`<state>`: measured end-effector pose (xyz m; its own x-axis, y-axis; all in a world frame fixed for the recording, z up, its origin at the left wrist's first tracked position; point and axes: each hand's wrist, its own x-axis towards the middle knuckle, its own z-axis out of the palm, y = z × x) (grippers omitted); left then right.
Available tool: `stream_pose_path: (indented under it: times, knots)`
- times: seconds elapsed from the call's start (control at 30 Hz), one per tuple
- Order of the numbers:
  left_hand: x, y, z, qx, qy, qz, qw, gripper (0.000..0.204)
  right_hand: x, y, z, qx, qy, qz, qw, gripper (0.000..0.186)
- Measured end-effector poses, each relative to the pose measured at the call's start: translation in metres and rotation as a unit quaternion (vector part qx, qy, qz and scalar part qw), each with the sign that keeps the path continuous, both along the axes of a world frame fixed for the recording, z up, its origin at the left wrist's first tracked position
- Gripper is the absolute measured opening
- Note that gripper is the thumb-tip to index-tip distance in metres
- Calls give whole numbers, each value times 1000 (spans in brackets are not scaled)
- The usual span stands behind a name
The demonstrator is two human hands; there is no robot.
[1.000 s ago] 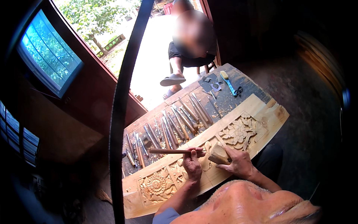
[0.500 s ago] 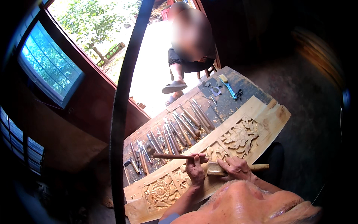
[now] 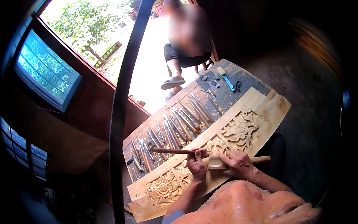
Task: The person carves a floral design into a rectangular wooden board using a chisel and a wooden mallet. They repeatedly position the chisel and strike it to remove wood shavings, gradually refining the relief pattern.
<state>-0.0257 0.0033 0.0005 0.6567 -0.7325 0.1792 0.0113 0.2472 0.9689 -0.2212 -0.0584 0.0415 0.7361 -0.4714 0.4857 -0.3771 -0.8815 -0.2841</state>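
Observation:
Between the thumb and fingers of my left hand is a carving chisel with a long brown shaft, lying nearly level and pointing left. My right hand grips a wooden mallet close to its blocky head, its handle sticking out to the right. Both hands are over a long pale wooden panel carved in relief with flowers and leaves. A finished-looking blossom shows left of my hands, and a leafy flower shows beyond them to the right.
Several chisels and gouges lie in a row on the workbench among wood shavings. A blue-handled brush and dark scissors lie at its far end. Beyond the bench a person sits by the open doorway.
The view has shifted slightly, so the bench and panel sit a little differently in the picture. My hands keep the chisel and mallet in nearly the same pose.

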Motion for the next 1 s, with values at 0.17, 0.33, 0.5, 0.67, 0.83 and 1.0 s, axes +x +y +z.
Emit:
stream_pose_path:
  times: [0.17, 0.33, 0.5, 0.67, 0.83, 1.0]
  knots:
    - [1, 0, -3, -5, -4, 0, 1000, 19, 1, 0, -1, 0, -8, 1, 1000, 72]
    - [1, 0, -3, 0, -20, 1, 1000, 19, 0, 1, -2, 3, -1, -3, 1000, 72]
    - [2, 0, -4, 4, -24, 3, 1000, 19, 1, 1, -4, 7, -1, -5, 1000, 72]
    - [2, 0, -4, 3, -29, 0, 1000, 19, 1, 1, -3, 0, 3, -8, 1000, 73]
    - [2, 0, -5, -3, -22, -2, 1000, 19, 1, 1, -3, -2, 0, -8, 1000, 75]
    - [2, 0, -3, -4, -16, -6, 1000, 18, 0, 1, -4, 5, 6, -5, 1000, 76]
